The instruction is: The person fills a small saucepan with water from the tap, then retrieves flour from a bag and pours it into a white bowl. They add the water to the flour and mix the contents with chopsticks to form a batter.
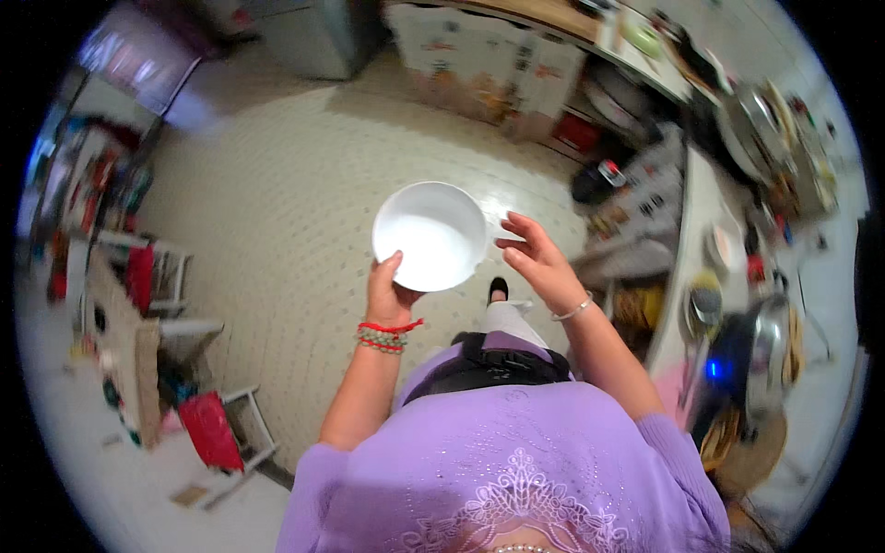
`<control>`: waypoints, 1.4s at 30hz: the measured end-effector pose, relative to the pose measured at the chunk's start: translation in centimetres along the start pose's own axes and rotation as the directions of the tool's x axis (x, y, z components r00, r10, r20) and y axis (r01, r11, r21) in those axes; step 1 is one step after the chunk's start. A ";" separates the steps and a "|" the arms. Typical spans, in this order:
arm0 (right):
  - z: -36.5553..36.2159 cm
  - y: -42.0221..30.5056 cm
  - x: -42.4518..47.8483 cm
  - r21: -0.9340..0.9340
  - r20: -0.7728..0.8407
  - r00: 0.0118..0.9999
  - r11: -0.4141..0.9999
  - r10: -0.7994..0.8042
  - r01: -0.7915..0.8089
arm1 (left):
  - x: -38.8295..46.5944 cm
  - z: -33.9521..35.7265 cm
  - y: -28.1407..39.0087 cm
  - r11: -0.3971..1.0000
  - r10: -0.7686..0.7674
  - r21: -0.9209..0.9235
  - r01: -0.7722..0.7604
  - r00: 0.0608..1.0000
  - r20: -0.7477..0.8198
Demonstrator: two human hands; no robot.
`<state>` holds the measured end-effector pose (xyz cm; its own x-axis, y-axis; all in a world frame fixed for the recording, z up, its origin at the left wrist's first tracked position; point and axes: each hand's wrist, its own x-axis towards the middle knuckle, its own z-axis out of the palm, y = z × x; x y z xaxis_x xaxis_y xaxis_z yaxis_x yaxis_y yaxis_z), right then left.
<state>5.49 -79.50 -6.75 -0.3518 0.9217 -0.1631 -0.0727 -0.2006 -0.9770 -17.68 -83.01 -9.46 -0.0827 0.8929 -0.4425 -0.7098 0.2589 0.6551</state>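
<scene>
A round white bowl [430, 236] is held over the floor in front of me. My left hand [393, 287] grips its lower left edge, the thumb over the rim and the fingers beneath. The inside of the bowl looks plain white, with nothing visible in it. Just right of the bowl is my right hand [539, 259], its fingers apart and holding nothing; a small gap shows between the fingertips and the rim.
A counter [674, 290] with dishes and cookware runs along the right, curtained shelves [477, 66] beneath its far part. Chairs with red seats [211, 428] and a cloth-covered table [131, 352] stand at left. A grey cabinet or appliance [304, 41] is at the back.
</scene>
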 end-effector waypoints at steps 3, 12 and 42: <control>-0.4 0.0 3.7 0.001 0.112 0.993 0.999 0.044 -0.044 | 0.5 0.0 0.1 0.995 0.100 0.002 -0.100 0.991 -0.093; 0.0 -1.9 14.0 -0.044 0.469 0.881 0.998 0.056 -0.039 | -0.5 -0.2 1.3 0.926 0.337 -0.037 -0.375 0.867 -0.367; 40.2 2.9 46.9 -0.285 0.756 0.529 0.921 0.386 -0.265 | 11.8 -23.3 29.6 0.859 0.287 -0.045 -0.511 0.552 -0.783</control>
<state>-48.79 -50.20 -11.71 -0.9194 0.1593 -0.3595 0.2924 -0.3343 -0.8959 -55.95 -73.43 -9.53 -0.7970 0.2790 -0.5357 -0.5989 -0.2501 0.7607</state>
